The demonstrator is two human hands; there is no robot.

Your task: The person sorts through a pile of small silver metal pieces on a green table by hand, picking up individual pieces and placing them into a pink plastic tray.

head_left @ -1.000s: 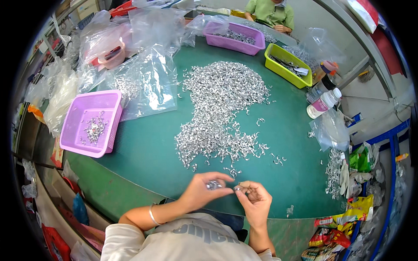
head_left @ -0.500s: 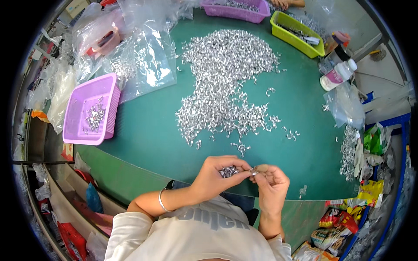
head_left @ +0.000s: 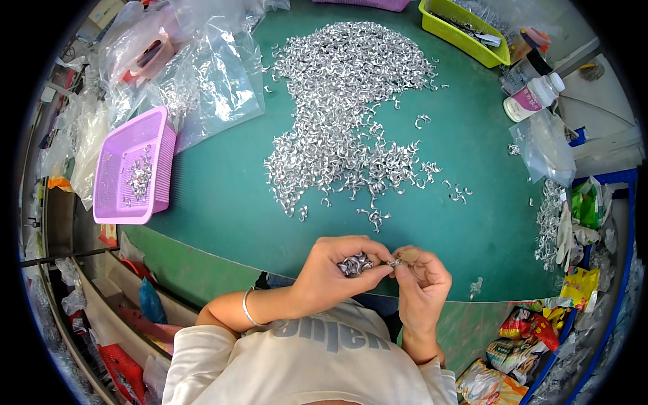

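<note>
Your left hand [head_left: 334, 273] cupped around a clump of small metal clips [head_left: 354, 264], your right hand [head_left: 420, 280] pinching one clip [head_left: 395, 262] beside it, near edge of the green table [head_left: 223, 209], big clip pile [head_left: 344, 115] farther off.

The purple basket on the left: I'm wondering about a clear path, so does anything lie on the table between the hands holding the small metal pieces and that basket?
Nothing visible does. Bare green table lies between the hands and the purple basket.
</note>
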